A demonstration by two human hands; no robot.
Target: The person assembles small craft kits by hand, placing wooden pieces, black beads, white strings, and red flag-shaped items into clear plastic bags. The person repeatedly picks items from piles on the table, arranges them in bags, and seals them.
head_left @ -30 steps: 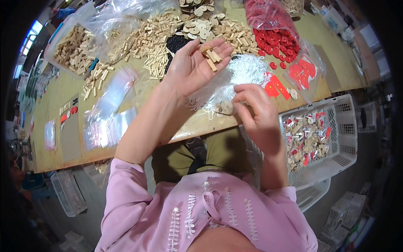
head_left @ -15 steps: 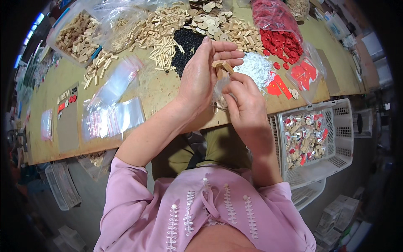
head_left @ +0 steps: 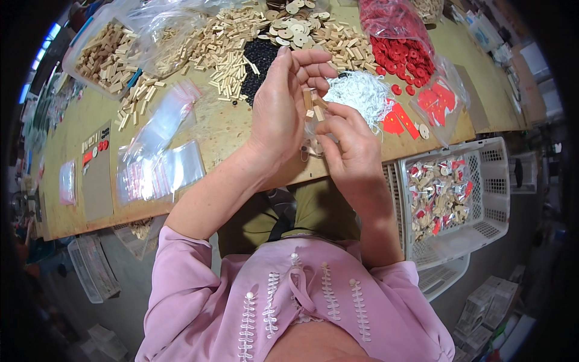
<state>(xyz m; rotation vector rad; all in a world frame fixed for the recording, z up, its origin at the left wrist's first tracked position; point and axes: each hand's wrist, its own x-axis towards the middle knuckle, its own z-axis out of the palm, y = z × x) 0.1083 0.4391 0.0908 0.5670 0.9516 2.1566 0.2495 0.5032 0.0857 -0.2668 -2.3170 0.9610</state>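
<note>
My left hand (head_left: 277,102) is cupped on edge over the work table, its fingers loosely curled and apart. Several small wooden blocks (head_left: 318,111) are beside its palm, at the mouth of a small clear plastic bag (head_left: 312,145). Whether any block still rests against the palm is hard to tell. My right hand (head_left: 350,142) pinches the bag's right side between thumb and fingers. Pieces show through the plastic low in the bag, and a thin loop hangs by it. The left thumb side and wrist partly cover the bag.
Behind my hands lie heaps of wooden blocks (head_left: 226,36), black beads (head_left: 258,63), wooden discs (head_left: 295,31), white strings (head_left: 362,96) and red wheels (head_left: 401,57). Empty bags (head_left: 160,172) lie left. A white basket (head_left: 491,205) of filled bags stands right, beside the table edge.
The wooden blocks have dropped from near the left fingers to the bag's mouth. My left hand has shifted slightly left; the right hand keeps its pinch on the bag.
</note>
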